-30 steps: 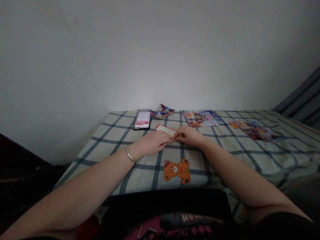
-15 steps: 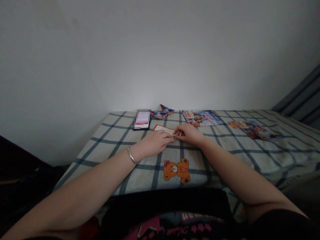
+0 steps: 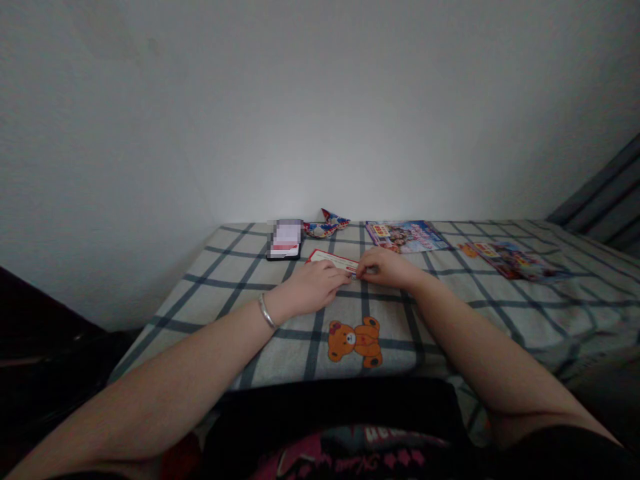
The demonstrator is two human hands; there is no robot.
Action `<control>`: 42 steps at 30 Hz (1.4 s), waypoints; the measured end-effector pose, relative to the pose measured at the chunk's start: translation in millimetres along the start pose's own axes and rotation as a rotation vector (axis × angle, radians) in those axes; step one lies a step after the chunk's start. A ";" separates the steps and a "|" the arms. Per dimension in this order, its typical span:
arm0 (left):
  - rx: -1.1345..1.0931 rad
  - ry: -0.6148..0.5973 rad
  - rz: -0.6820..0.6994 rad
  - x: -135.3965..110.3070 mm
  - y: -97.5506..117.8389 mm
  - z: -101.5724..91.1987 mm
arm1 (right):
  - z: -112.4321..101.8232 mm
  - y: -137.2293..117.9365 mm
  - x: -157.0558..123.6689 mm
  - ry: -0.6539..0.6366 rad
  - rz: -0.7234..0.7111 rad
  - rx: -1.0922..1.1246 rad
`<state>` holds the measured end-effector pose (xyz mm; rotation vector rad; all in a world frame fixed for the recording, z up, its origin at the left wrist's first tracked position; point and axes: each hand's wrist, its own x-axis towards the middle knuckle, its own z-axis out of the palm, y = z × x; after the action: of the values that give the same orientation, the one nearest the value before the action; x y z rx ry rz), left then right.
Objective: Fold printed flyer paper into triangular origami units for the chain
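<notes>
A white printed card with a red border (image 3: pixel 333 259) lies flat on the checked cloth, its near side partly covered by my hands. Stretched across its near edge are the fingers of my left hand (image 3: pixel 316 285), which has a silver bangle on the wrist. At the card's right end, my right hand (image 3: pixel 387 268) has thumb and forefinger pinched together on its corner. The fingertips of both hands are close to each other but apart.
A phone (image 3: pixel 286 240) lies beyond the card on the left, beside a crumpled colourful wrapper (image 3: pixel 325 227). Two glossy printed packets or booklets (image 3: pixel 407 237) lie to the right. The cloth (image 3: pixel 240 287) meets a white wall behind; a printed bear (image 3: pixel 354 341) is near me.
My right hand has slid slightly right, away from my left fingertips, showing more of the card's right end. My left hand has barely moved.
</notes>
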<state>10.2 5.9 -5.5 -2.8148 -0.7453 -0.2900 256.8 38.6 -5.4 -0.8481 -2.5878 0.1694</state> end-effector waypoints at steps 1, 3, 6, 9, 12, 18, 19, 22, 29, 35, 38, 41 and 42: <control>0.006 -0.004 -0.004 0.2 0.4 -1.0 | 0.9 0.4 0.0 -0.005 -0.018 0.004; 0.017 -0.002 -0.014 0.6 0.7 -1.9 | 2.1 0.8 0.2 -0.012 -0.048 -0.006; 0.029 0.011 -0.002 1.3 0.1 -0.3 | 0.8 -2.3 1.1 -0.022 -0.074 -0.083; 0.035 0.024 0.010 2.5 -0.8 2.7 | -3.9 -9.5 2.2 -0.040 -0.063 -0.191; 0.035 0.022 -0.006 3.7 -0.8 3.4 | -10.1 -16.1 3.2 -0.075 -0.053 -0.241; -0.004 0.013 -0.009 2.7 -1.0 1.5 | -18.8 -16.2 2.1 -0.137 0.011 -0.281; -0.008 0.014 -0.006 2.2 -1.3 1.7 | -19.1 -15.3 1.8 -0.140 0.018 -0.280; -0.012 0.014 0.000 1.4 -2.3 2.2 | -19.0 -13.0 0.9 -0.147 0.032 -0.280; -0.044 0.006 0.032 0.0 -3.9 -5.2 | -23.5 -10.9 -3.1 -0.177 0.099 -0.308; -0.156 0.018 0.055 -5.0 -10.4 -3.7 | -18.0 -0.9 -5.8 -0.160 0.110 -0.181; -0.221 0.027 0.022 -7.5 -13.0 -0.3 | -14.1 2.9 -6.4 -0.105 0.194 -0.157; -0.252 0.039 0.006 -8.5 -14.7 2.4 | -12.0 3.8 -6.6 -0.011 0.304 -0.212; -0.250 0.041 0.012 -8.5 -15.1 3.0 | -11.3 3.8 -6.5 0.014 0.313 -0.226</control>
<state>-4.2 15.6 -8.0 -3.0338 -0.7292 -0.4670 268.3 37.8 1.6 -1.3297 -2.4773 -0.0416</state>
